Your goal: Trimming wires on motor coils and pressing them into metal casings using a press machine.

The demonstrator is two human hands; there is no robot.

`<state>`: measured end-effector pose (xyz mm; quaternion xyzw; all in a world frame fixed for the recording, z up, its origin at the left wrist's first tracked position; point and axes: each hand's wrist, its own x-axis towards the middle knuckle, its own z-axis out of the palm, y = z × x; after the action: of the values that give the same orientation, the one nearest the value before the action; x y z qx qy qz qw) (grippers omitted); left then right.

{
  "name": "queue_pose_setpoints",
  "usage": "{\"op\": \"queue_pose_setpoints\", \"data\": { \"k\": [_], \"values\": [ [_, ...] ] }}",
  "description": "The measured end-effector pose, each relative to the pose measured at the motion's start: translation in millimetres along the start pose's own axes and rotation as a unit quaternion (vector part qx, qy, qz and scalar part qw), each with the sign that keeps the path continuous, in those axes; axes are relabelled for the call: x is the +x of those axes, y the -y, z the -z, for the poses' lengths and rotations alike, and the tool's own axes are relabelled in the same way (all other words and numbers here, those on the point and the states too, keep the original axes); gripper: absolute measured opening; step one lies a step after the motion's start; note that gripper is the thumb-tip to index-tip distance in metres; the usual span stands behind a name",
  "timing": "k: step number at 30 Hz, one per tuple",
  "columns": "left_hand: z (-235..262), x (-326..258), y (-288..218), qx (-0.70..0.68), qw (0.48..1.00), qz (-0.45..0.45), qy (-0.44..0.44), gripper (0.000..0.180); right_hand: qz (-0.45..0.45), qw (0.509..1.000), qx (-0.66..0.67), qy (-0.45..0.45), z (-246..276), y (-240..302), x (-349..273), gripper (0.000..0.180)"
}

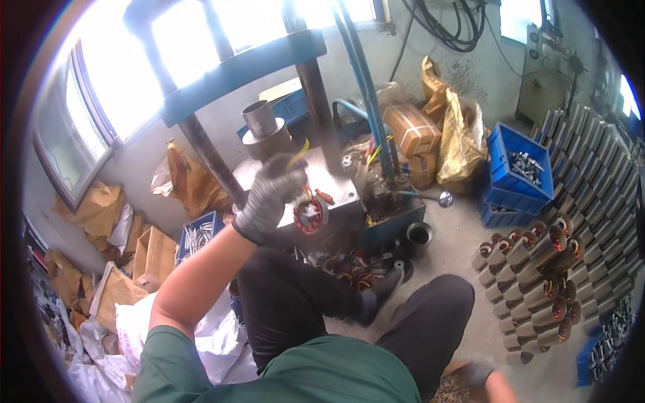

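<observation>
My left hand (pixel 269 201), in a grey striped glove, is raised over the front of the press's pale metal bed (pixel 342 191). Motion smears its fingers, so their grip does not show. Just right of the glove is a ring-shaped motor stator (pixel 309 216) with red windings; whether the hand touches it is unclear. A small red-handled tool (pixel 324 196) lies beside it on the bed. Low at the right, my right hand (pixel 476 373), in a dark glove, is by a container of small loose bits (pixel 453 389). Its fingers are hidden.
The blue press frame (pixel 242 67) stands over a metal cylinder (pixel 259 119). At the right are stacked cylindrical motor housings (pixel 531 289) and blue crates (pixel 517 168) with metal parts. White sacks (pixel 218 342) lie left; a dark metal cup (pixel 419 236) stands near my foot.
</observation>
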<state>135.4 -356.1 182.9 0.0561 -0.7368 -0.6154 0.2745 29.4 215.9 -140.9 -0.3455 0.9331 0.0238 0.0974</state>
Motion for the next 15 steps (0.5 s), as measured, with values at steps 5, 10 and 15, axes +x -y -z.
{"op": "queue_pose_setpoints", "data": {
  "k": [5,10,15],
  "values": [
    [14.4,1.0,-18.8,-0.061,0.994,0.002,-0.095,0.027,0.078,0.898,0.323,-0.287,154.1,28.1,92.0,0.014],
    [11.7,-24.8,-40.4,-0.077,0.992,-0.001,-0.096,0.023,0.253,0.632,0.702,-0.209,248.4,169.6,130.4,0.024],
    [-18.3,-44.6,-62.1,-0.044,0.998,0.001,-0.05,0.03,0.144,0.438,0.887,0.015,225.5,289.5,152.9,0.047]
  ]
}}
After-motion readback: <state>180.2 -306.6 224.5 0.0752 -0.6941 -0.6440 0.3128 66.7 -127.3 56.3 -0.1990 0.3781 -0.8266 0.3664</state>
